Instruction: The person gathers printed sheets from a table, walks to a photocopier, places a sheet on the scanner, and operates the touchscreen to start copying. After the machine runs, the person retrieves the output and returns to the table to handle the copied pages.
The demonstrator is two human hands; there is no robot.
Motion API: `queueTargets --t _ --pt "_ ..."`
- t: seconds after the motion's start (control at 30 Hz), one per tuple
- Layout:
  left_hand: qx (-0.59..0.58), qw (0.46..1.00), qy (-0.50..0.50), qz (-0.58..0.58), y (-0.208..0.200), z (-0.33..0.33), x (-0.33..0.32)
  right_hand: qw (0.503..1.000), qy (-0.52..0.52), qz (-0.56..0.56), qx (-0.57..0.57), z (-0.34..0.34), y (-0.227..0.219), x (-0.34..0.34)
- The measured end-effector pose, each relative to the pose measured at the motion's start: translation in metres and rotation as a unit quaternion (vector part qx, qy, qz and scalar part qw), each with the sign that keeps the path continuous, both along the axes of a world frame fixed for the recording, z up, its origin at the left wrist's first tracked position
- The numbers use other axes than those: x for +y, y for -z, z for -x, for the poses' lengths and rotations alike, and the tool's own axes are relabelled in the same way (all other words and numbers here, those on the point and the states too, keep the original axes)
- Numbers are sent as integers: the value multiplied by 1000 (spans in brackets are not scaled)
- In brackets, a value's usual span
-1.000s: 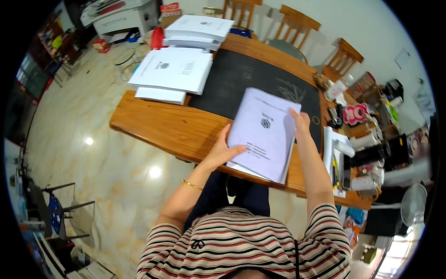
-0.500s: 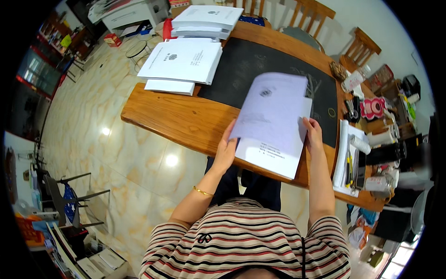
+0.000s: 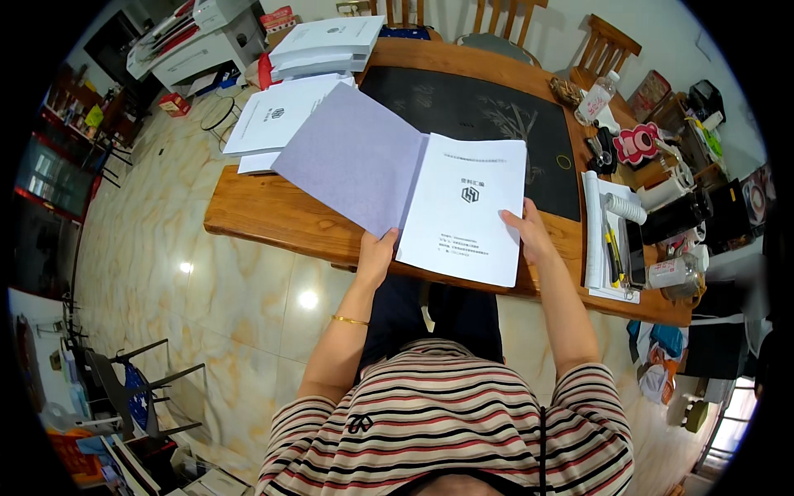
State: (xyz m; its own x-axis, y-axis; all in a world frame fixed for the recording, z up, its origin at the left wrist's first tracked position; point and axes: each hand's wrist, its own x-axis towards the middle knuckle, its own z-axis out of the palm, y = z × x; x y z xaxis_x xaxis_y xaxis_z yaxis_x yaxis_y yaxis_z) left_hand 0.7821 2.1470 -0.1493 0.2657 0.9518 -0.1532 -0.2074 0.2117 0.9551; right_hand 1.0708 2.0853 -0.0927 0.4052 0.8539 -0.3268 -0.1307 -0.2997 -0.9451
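Note:
A booklet with a pale purple cover [image 3: 351,157] lies open over the near edge of the wooden table. Its cover is swung out to the left, partly over the white stacks there. The white title page [image 3: 463,219] faces up, with a dark emblem and small print. My left hand [image 3: 378,255] grips the near edge beside the spine, thumb on top. On the right edge, my right hand [image 3: 529,233] has its thumb on the page and its fingers mostly hidden beneath.
Stacks of white booklets [image 3: 327,41] stand at the table's far left. A black mat [image 3: 488,103] covers the middle of the table [image 3: 248,207]. Along the right side are a clipboard [image 3: 594,248] with papers and pens, a bottle [image 3: 597,99], and several jars. Chairs stand beyond.
The purple cover has swung over to the left, baring the title page. My left hand has shifted slightly left, and my right hand slightly left and nearer. The view has also shifted.

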Motion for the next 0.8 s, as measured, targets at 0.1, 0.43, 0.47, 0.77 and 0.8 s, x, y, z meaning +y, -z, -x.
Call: queueTargets --t 0.1,0.43,0.47,0.77,0.8 --pt "-20 996 -31 76 -9 4 -10 990 -9 -88 109 -1 12 -16" --pt "-40 936 -348 -16 -49 210 -98 967 -73 -155 187 32 -81 21" --pt "-68 922 -380 -34 -58 235 -108 964 -84 -164 190 46 -92 44" --pt "-17 825 -547 -141 -110 355 -143 938 -210 -147 233 189 -93 289" --pt "-33 824 -549 -140 -128 350 -135 946 -200 -121 223 201 -87 302"
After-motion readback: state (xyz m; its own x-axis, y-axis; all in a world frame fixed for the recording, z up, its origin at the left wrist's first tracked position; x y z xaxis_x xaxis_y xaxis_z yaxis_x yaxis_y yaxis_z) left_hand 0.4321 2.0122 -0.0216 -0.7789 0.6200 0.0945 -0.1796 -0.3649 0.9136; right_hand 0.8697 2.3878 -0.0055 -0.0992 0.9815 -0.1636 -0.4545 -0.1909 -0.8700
